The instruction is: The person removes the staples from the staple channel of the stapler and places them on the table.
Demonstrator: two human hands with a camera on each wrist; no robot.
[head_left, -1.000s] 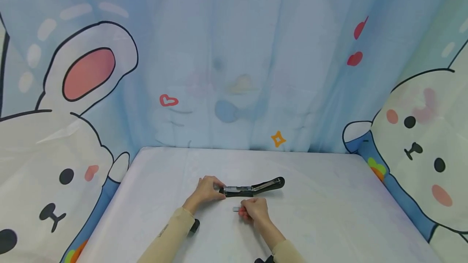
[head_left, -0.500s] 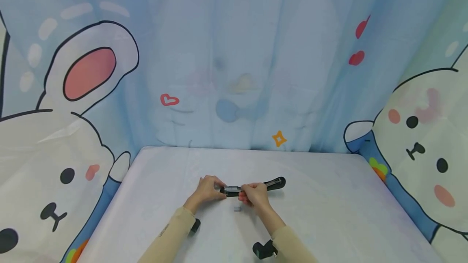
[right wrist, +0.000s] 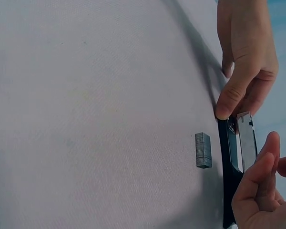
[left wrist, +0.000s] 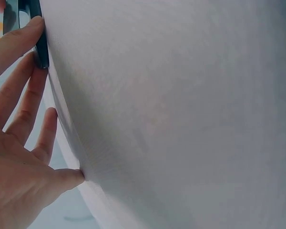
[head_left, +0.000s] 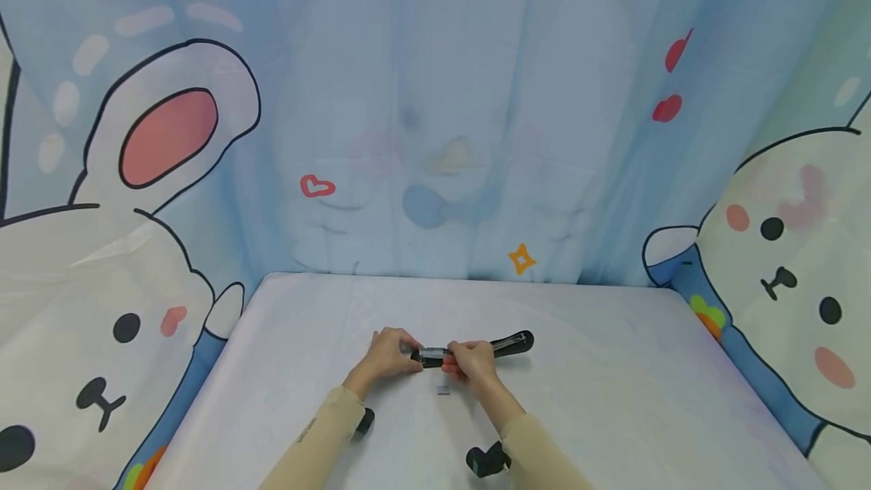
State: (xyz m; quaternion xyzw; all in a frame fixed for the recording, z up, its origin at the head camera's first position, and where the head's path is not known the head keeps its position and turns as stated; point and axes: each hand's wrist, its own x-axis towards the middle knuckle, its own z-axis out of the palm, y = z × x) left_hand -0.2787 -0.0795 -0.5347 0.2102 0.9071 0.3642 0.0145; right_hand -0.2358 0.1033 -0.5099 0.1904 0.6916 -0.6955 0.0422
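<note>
A black stapler (head_left: 513,343), swung open flat, lies across the white table with its silver staple channel (right wrist: 248,143) exposed. My left hand (head_left: 388,354) pinches the stapler's left end between thumb and fingers; the little finger is spread away from it in the left wrist view. Over the stapler's middle, my right hand (head_left: 474,364) has its fingers curled against the metal channel and hides part of it. A short strip of grey staples (right wrist: 203,150) rests on the cloth just in front of the stapler, touched by neither hand.
White cloth covers the table (head_left: 612,384). Behind it hangs a blue curtain (head_left: 435,97) printed with cartoon animals. Black wrist-worn devices show beneath both sleeves, one of them a camera mount (head_left: 488,460) by the right forearm.
My right hand has let go of the staple strip on the table and moved up onto the stapler's middle. My left hand has stayed at the stapler's left end.
</note>
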